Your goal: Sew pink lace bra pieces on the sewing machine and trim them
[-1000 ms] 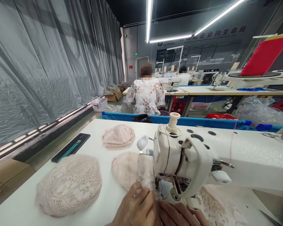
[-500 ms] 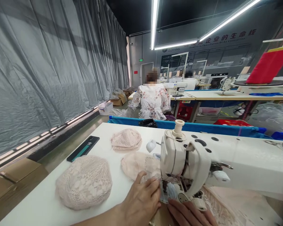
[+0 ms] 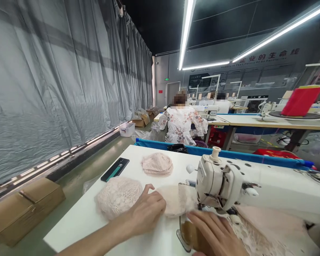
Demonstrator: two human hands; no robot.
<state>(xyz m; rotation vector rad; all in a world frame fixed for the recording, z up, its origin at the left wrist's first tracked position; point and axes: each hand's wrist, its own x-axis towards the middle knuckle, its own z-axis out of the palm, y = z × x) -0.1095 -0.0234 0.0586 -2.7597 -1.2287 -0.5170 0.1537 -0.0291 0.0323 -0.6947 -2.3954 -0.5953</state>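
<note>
My left hand [image 3: 150, 206] is closed, its fingers curled at the left side of a pale pink padded fabric cup [image 3: 173, 201] and one finger raised. Its fingertips are hidden. The cup's right end lies by the needle area of a white sewing machine [image 3: 212, 183]. My right hand [image 3: 216, 231], slightly blurred, rests just in front of the machine head with its fingers stretched out, over a brownish plate [image 3: 188, 233]. Left of my left hand lies a lace-covered cup [image 3: 120, 195], partly behind my forearm. Another pink cup [image 3: 158, 164] lies farther back.
A dark phone-like object [image 3: 116, 170] lies at the table's left edge. Pink lace fabric [image 3: 272, 224] spreads under the machine arm. A blue cloth trough [image 3: 234, 154] runs behind the table. A cardboard box [image 3: 26, 209] stands at left. A person [image 3: 182, 122] sits ahead.
My left hand has moved left, away from the needle area, along the pink cup. My right hand stays near the machine head. The view has shifted, so everything sits lower and farther right.
</note>
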